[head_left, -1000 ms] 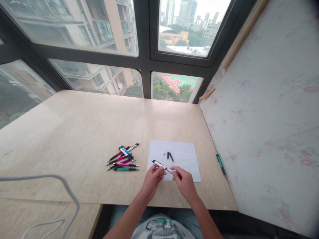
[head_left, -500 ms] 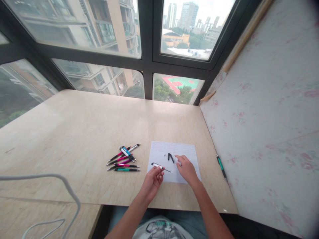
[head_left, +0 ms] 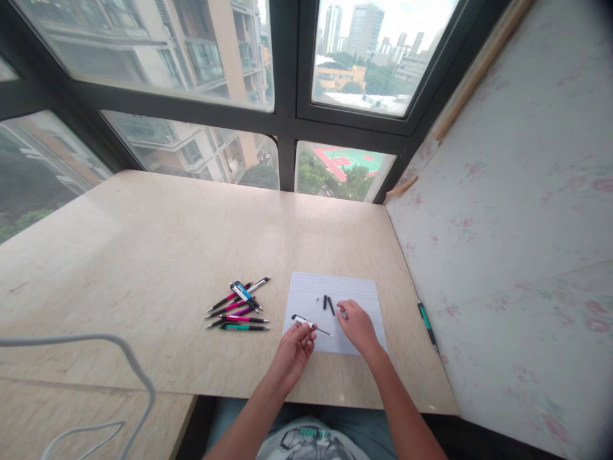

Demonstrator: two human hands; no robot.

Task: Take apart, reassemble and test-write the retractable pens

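My left hand [head_left: 293, 350] pinches a white pen barrel [head_left: 302, 320] with a black clip end, above the lower left of a paper sheet [head_left: 330, 284]. A thin ink refill [head_left: 325, 332] sticks out of the barrel toward the right. Over the sheet's right side, my right hand [head_left: 359, 327] has its thumb and forefinger drawn together; a small greyish bit shows at the fingertips, too small to name. Just left of those fingers lie a short black tube [head_left: 325, 302] and a slimmer black piece [head_left: 331, 306]. A tiny part [head_left: 317, 299] rests beside them.
Several assembled pens [head_left: 239, 305] lie in a loose pile left of the sheet. One green and black pen [head_left: 427, 324] sits along the wall at right. A grey cable [head_left: 119, 342] loops over the left front. Windows border the stone-like tabletop [head_left: 167, 255] at the back.
My right thumb and forefinger, spread half a second ago, have come together near the black parts. My left hand keeps the pen barrel almost in place.
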